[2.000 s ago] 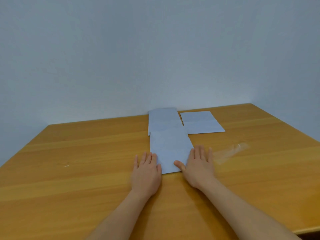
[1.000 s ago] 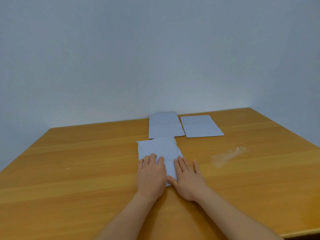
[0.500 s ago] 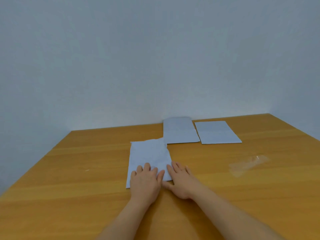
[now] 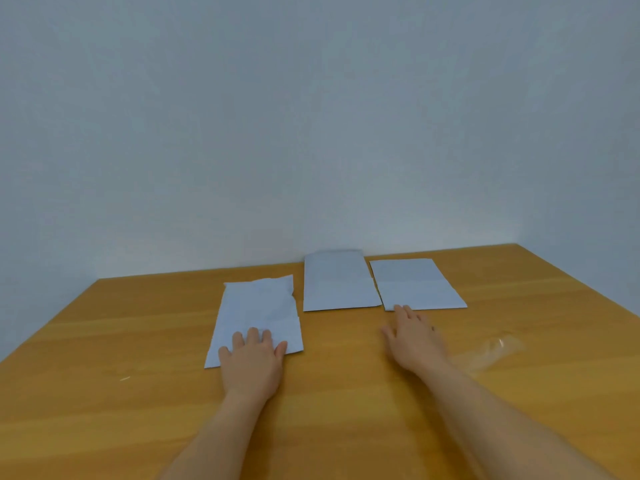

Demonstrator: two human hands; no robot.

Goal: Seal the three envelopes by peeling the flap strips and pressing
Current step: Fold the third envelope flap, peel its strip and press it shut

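The left hand (image 4: 251, 362) lies flat, fingers straight, pressing the near edge of the wrinkled left envelope (image 4: 258, 315) on the surface (image 4: 104, 393). The right hand (image 4: 414, 336), open and holding nothing, reaches toward the right envelope (image 4: 415, 284); the middle envelope (image 4: 337, 284) lies beside it. One looks sealed. Next, likely: draw another close and peel its strip. A clear film (image 4: 491, 351) lies at right.

The left hand (image 4: 252, 362) covers the near edge of the left envelope (image 4: 258, 313). The right hand (image 4: 414, 339) is motion-blurred; contact with the right envelope (image 4: 415, 285) cannot be determined. Both forearms and the table (image 4: 104, 393) run out of frame.
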